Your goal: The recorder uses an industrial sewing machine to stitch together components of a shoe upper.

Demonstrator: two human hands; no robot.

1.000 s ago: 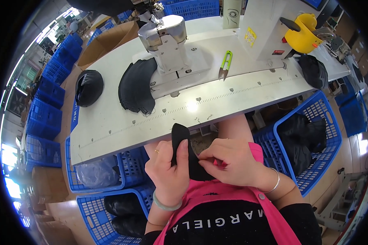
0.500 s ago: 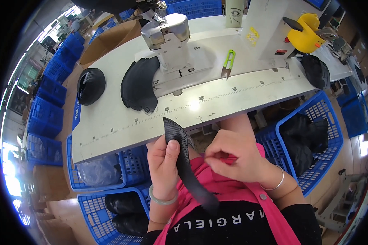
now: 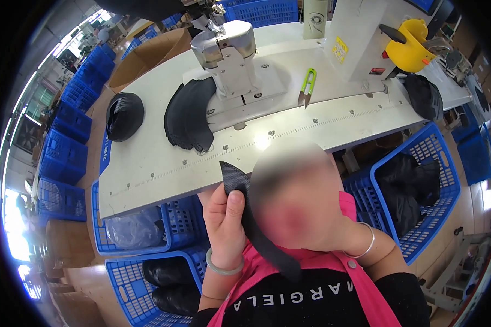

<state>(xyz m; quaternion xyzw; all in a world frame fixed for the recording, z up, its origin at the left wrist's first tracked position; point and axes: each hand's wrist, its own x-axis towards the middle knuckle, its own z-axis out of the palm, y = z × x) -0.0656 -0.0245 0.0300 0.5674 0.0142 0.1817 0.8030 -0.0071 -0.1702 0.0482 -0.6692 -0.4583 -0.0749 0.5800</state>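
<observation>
Between thumb and fingers, my left hand point(image 3: 225, 218) pinches a curved black strip point(image 3: 264, 243), probably a cut shoe piece. Its pointed upper end has a woven texture, and its smooth tail hangs down across my chest. Close by on the right is my right hand point(image 3: 330, 218), at the strip's upper right. A blurred patch covers its fingers, so what they hold or touch is hidden. On the white sewing table ahead lies a fanned stack of curved black pieces point(image 3: 188, 117), beside the post of the sewing machine point(image 3: 232, 71).
Green-handled thread snips point(image 3: 308, 87) rest right of the machine post. Rounded black pieces lie at the table's left point(image 3: 124, 116) and right point(image 3: 423, 96) ends. Blue crates of black items stand below, at right point(image 3: 457, 191) and lower left point(image 3: 120, 294). A yellow holder point(image 3: 412, 49) is at upper right.
My right hand has shifted slightly up and left toward the strip, and its fingers are now blurred over. My left hand keeps hold of the strip, almost unmoved.
</observation>
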